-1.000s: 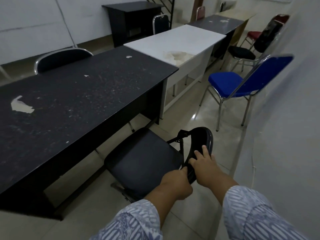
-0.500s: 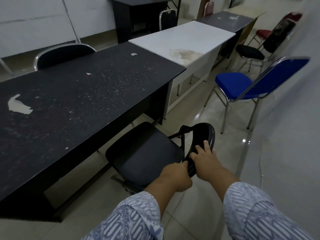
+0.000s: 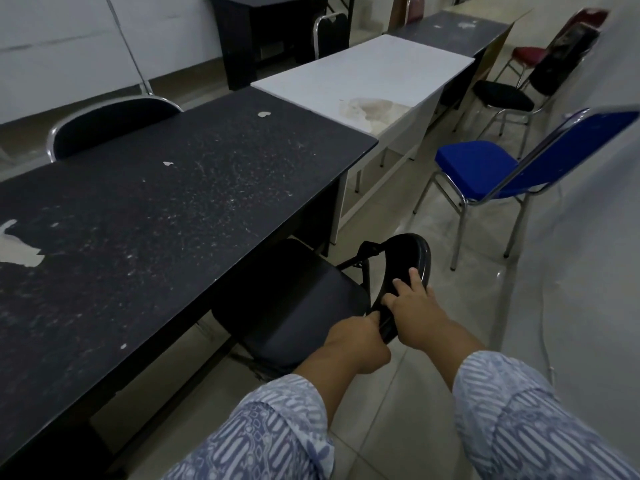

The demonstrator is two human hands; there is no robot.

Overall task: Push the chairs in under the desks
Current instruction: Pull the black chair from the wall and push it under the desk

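dim, flat, bluish-grey light leaves the black desk (image 3: 166,216) top murky with deep shadow beneath it, small glints shine on the floor tiles (image 3: 498,273), the wide lens bows straight lines toward the edges, and the blue chair (image 3: 478,171) back and right wall (image 3: 588,289) smear into blur.

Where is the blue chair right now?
Head view, right side: the blue chair stands out in the aisle facing the white desk, its back near the wall.
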